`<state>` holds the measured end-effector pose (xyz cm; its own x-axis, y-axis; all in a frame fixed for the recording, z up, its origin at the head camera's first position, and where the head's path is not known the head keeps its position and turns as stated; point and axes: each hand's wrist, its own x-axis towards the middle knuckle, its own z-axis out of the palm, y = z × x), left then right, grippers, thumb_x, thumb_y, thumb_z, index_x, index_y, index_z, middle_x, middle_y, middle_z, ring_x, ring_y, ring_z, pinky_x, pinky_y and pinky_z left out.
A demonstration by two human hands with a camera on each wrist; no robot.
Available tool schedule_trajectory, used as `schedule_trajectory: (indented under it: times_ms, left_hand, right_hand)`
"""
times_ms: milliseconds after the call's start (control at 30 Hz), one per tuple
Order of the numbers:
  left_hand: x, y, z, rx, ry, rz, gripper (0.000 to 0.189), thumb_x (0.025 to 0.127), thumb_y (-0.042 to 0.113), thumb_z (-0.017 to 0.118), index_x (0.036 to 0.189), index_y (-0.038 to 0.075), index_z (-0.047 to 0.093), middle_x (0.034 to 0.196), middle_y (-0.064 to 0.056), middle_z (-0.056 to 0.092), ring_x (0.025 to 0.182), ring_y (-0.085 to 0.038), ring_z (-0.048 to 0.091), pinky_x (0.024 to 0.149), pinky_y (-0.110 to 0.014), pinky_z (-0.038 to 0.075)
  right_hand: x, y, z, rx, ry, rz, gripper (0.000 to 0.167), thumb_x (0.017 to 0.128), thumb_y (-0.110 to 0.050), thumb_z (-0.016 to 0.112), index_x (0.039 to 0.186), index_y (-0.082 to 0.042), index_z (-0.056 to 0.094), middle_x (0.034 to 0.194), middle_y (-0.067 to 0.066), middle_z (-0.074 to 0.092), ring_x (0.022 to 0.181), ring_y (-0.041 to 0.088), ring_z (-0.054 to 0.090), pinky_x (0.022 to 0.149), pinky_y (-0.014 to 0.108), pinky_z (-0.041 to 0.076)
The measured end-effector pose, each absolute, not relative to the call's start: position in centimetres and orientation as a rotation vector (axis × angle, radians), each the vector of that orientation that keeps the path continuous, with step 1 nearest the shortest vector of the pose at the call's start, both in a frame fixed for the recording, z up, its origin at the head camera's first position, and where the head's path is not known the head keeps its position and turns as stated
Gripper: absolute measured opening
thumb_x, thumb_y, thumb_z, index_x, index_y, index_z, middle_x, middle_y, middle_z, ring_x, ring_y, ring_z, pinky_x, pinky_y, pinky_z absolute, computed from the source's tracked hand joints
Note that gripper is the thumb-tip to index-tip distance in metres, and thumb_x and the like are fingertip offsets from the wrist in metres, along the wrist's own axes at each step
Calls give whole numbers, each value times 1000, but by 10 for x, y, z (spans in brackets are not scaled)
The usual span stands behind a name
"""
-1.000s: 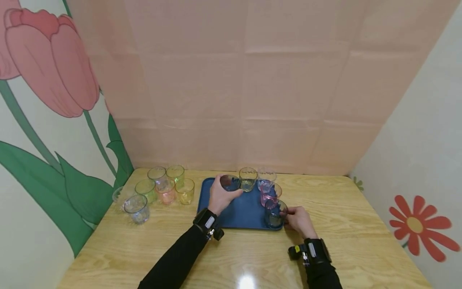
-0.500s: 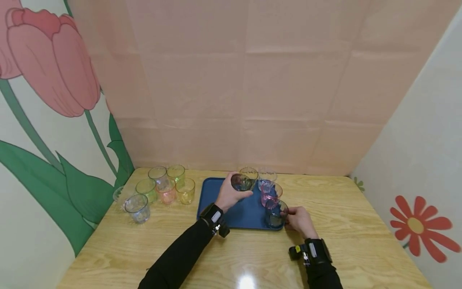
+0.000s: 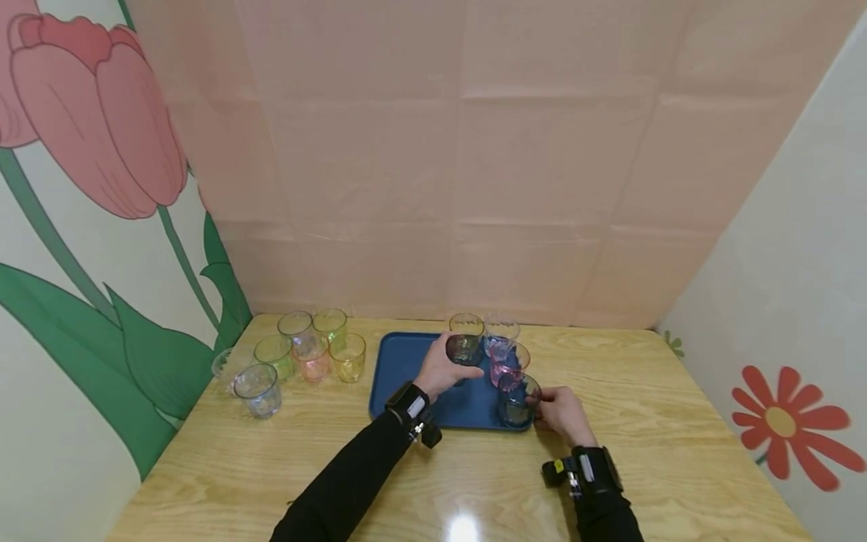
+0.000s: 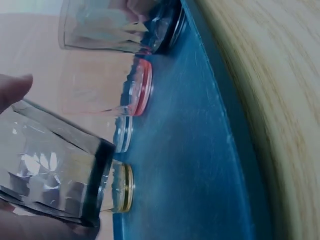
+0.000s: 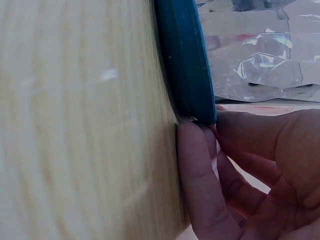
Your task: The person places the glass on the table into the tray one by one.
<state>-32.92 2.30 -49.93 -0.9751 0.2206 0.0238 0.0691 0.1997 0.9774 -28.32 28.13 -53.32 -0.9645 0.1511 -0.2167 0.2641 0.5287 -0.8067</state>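
My left hand (image 3: pixel 439 370) grips a dark grey glass tumbler (image 3: pixel 464 351) over the blue tray (image 3: pixel 398 376). In the left wrist view the held tumbler (image 4: pixel 50 165) leans relative to the tray, its base apart from the tray surface. At the tray's right front corner, my right hand (image 3: pixel 562 414) pinches the edge, thumb on the rim side and a finger against the underside, as the right wrist view shows. A second dark tumbler (image 3: pixel 518 403) stands on the tray beside that hand. Behind it are a pink tumbler (image 3: pixel 509 366), a clear one (image 3: pixel 502 330) and an amber one (image 3: pixel 466 324).
Left of the tray, several tumblers stand grouped on the wooden table (image 3: pixel 284 467), among them a yellow one (image 3: pixel 348 360), a pink one (image 3: pixel 312 363), a green one (image 3: pixel 274 354) and a bluish clear one (image 3: pixel 258 393). A pinkish backdrop (image 3: pixel 447 188) rises behind the table.
My left hand has moved to the right across the tray with the dark tumbler, now just in front of the amber one. The right hand stays at the tray corner.
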Motion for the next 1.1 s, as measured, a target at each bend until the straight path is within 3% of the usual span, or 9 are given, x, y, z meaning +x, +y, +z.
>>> schedule_trajectory:
  times_ms: [367, 867, 1100]
  left_hand:
    - [-321, 34, -504, 140, 2584, 1702, 86, 82, 20, 94, 153, 4, 49, 147, -18, 62, 133, -38, 60, 106, -47, 55]
    - [-329, 46, -508, 97, 2611, 1671, 89, 85, 20, 92, 156, 4, 42, 151, -20, 58, 137, -42, 57, 106, -49, 55]
    - [-327, 46, -507, 106, 2663, 1647, 85, 84, 21, 93, 154, 5, 46, 152, -21, 56, 138, -43, 55, 110, -53, 51]
  right_hand:
    - [-282, 282, -534, 349, 2648, -1441, 26, 97, 8, 53, 111, 7, 75, 107, 18, 75, 84, 19, 66, 64, 32, 62]
    - [-282, 281, -534, 365, 2626, -1438, 26, 98, 9, 53, 112, 7, 74, 109, 18, 74, 86, 21, 65, 65, 32, 62]
    - [-283, 282, -534, 379, 2622, -1433, 26, 99, 9, 53, 113, 6, 75, 110, 19, 74, 87, 22, 66, 66, 32, 62]
